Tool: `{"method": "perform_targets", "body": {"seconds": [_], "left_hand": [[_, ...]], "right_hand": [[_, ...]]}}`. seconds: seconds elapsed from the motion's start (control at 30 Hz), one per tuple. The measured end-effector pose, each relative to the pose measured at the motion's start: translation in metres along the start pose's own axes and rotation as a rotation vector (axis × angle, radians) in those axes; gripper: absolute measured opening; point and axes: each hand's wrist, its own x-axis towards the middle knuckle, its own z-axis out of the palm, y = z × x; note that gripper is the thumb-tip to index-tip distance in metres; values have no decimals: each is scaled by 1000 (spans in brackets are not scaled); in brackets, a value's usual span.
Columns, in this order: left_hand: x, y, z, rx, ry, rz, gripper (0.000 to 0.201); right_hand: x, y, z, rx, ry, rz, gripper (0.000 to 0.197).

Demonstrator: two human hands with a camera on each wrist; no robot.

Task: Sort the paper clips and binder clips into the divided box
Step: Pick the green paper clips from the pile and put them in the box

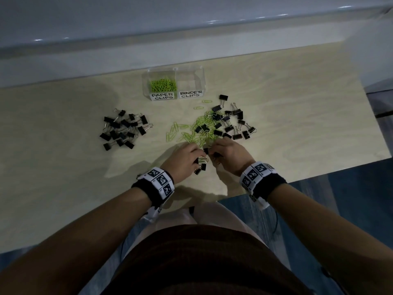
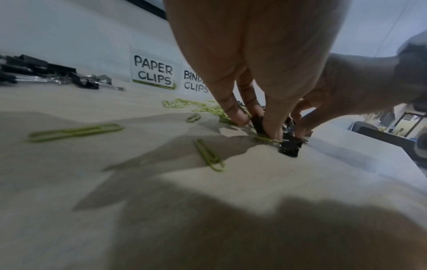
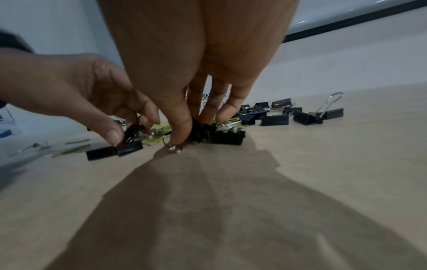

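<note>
At the tabletop's (image 1: 63, 188) near edge, the left hand (image 1: 182, 159) and right hand (image 1: 230, 154) each pinch black binder clips (image 1: 202, 163) from the mixed pile (image 1: 212, 126) (green paper clips tangled in); beyond, the divided box (image 1: 173, 71).

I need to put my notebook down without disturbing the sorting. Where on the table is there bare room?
Bare table lies right of the divided box, and along the near-left edge below the binder clip pile. The strip between that pile and the box is also bare. It is crowded around the mixed heap, where the left hand and right hand work.
</note>
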Motion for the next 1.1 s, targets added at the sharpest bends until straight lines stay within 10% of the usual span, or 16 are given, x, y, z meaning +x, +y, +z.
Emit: {"method": "perform_targets", "body": {"seconds": [0.43,0.77,1.1], "left_hand": [[-15,-58,-47,-155,451,-306,24],[-18,-2,11,233,-76,219,47],[-13,17,30,348,1,509,44]], "right_hand": [[-19,50,-35,227,387,540,7],[-30,5,5,-13,143,259,26],[-62,16,8,-6,187,198,18]]}}
